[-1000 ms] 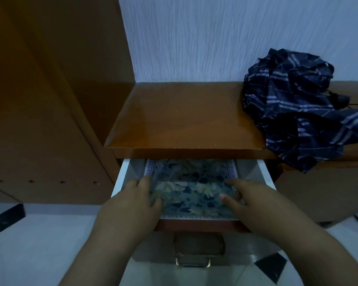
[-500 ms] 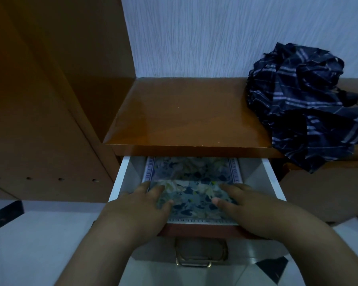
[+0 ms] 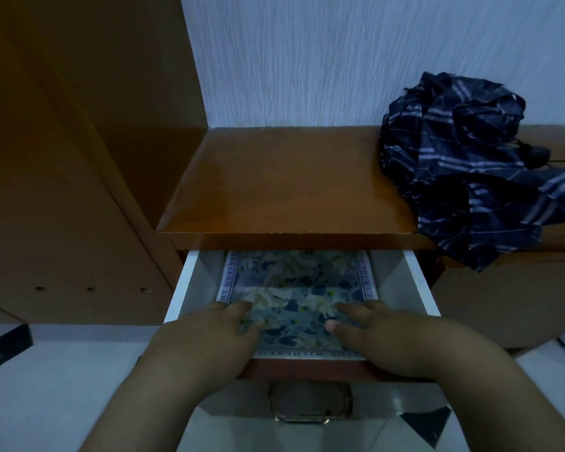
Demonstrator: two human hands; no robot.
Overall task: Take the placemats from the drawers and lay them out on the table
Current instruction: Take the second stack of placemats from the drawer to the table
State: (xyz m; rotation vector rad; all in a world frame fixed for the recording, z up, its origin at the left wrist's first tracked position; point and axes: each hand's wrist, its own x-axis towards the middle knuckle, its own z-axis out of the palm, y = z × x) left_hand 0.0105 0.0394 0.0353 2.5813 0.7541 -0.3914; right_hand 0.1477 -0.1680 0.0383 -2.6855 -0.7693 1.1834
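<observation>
Capital letters run along the border of the placemat [image 3: 294, 282] in the drawer [image 3: 415, 282]: "MY HEAT" shows on the left edge, "YOUR" on the right; the near-edge lettering is too blurred to read.

Glossy wood, smooth printed mats, soft cloth.

You see a brown lacquered wooden top [image 3: 284, 187] with shine, floral blue placemats [image 3: 294, 282] of smooth printed sheet in a white matt-walled drawer [image 3: 418, 282], a brass-coloured metal handle [image 3: 302, 419], and a navy striped crumpled cloth umbrella [image 3: 463, 161].
</observation>
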